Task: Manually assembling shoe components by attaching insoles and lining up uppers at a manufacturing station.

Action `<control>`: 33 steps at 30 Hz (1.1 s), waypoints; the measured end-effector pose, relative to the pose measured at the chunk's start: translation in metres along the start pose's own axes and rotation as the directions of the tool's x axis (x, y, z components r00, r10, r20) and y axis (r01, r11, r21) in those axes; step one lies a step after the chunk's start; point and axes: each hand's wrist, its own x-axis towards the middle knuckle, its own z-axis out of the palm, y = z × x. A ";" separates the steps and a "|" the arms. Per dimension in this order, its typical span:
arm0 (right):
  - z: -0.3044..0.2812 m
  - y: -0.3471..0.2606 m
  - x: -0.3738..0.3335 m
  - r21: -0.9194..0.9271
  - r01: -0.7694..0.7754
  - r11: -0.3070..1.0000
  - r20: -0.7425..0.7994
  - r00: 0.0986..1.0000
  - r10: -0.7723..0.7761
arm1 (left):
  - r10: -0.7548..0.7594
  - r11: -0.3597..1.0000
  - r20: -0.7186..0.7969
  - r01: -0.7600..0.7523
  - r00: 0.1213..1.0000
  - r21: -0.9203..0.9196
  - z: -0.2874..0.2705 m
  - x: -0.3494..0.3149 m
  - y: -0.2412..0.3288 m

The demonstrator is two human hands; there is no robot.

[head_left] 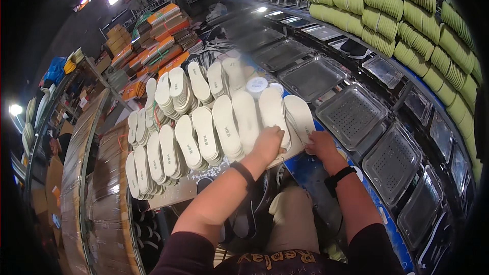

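Insoles (272,104) look light and bendy; take them by the heel, where your right grip (320,144) pinches some. Whether your left grip (270,141) is closed can't be told.

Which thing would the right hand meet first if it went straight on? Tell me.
The right hand would first meet the rightmost stack of cream insoles; the two seem to touch, though depth is unclear.
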 end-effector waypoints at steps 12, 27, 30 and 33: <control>-0.018 -0.005 0.000 -0.231 0.022 0.973 0.098 0.995 0.000 | -0.406 0.913 -0.470 0.366 0.783 -0.180 -0.059 -0.002 0.003; -0.013 -0.189 -0.194 0.645 0.383 0.662 -0.044 0.883 -0.468 | -0.508 0.795 -0.022 0.459 0.861 -0.396 -0.171 -0.378 0.091; 0.006 -0.203 -0.206 0.755 -0.053 0.653 0.356 0.870 -0.341 | -0.622 0.721 0.069 0.605 0.780 -0.338 -0.137 -0.385 0.091; 0.018 -0.234 -0.186 0.689 -0.180 0.702 0.448 0.867 -0.216 | -0.773 0.598 0.151 0.787 0.616 -0.151 -0.120 -0.348 0.081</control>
